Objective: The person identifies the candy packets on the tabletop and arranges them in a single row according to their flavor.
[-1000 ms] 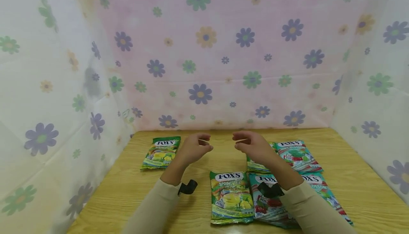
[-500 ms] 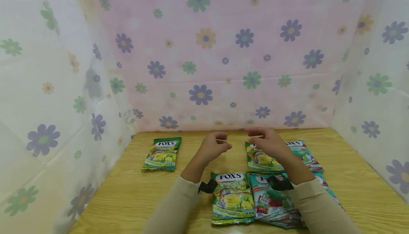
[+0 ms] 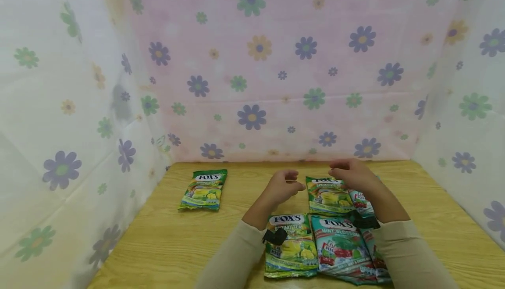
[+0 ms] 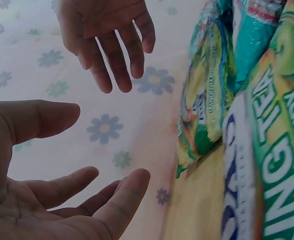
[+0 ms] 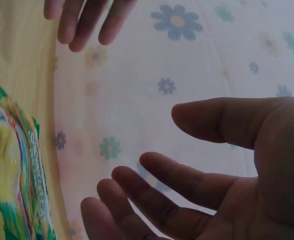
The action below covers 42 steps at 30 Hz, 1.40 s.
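My left hand (image 3: 282,188) hovers above the table, thumb apart from loosely bent fingers, holding nothing. Its nearest candy bags are a green Spring Tea bag (image 3: 291,254) below it and another Spring Tea bag (image 3: 328,198) to its right. Over the back-right bags floats my right hand (image 3: 357,175), also holding nothing, its thumb and fingers (image 5: 157,195) spread apart in the right wrist view. A teal Mint Blossom bag (image 3: 341,245) lies beside the front Spring Tea bag. The right hand and arm partly hide a back teal bag (image 3: 361,203) and a front-right bag (image 3: 376,254).
A single Spring Tea bag (image 3: 203,191) lies apart at the back left of the wooden table (image 3: 165,245). Flower-patterned cloth walls (image 3: 276,83) enclose the table at the back and both sides.
Both hands have moved rightward across the table, still apart and holding nothing. The back Spring Tea bag has come into fuller view. The bags have stayed in place.
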Each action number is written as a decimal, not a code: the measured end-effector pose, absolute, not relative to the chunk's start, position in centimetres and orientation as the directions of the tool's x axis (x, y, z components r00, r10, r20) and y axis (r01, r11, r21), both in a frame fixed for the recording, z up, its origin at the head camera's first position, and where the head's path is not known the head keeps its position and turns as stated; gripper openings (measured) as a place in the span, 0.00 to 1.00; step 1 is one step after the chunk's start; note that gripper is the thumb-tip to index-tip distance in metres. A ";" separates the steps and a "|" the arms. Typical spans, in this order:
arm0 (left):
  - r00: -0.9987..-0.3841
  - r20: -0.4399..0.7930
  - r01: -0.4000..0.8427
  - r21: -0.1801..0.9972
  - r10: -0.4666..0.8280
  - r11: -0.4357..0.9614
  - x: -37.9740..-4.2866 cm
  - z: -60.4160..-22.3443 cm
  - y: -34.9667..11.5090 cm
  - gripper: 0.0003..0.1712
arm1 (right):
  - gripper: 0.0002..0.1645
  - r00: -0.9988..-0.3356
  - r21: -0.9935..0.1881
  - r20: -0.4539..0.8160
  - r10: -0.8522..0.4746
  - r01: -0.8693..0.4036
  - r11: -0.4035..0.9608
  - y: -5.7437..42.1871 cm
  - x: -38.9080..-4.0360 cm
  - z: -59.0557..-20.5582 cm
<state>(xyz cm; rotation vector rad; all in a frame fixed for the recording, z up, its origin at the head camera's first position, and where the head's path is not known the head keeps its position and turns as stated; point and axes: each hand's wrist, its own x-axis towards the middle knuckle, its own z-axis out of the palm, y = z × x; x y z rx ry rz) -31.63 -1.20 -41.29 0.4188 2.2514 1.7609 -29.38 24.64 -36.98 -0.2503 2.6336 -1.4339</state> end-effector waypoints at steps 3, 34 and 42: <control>-0.928 -0.045 0.036 0.977 0.370 0.209 -31.4 -41.7 -0.8 0.35 | 0.39 -0.978 -0.838 -0.065 -0.200 -0.055 0.543 25.1 -29.4 -37.2; -0.865 -0.226 -0.162 0.971 0.449 0.176 -30.6 -43.2 1.8 0.41 | 0.38 -0.971 -0.704 -0.173 -0.165 0.005 0.711 27.0 -30.8 -39.7; -0.852 -0.237 -0.186 0.971 0.466 0.153 -31.0 -43.5 1.6 0.42 | 0.39 -0.970 -0.698 -0.191 -0.149 0.027 0.715 26.6 -31.1 -40.1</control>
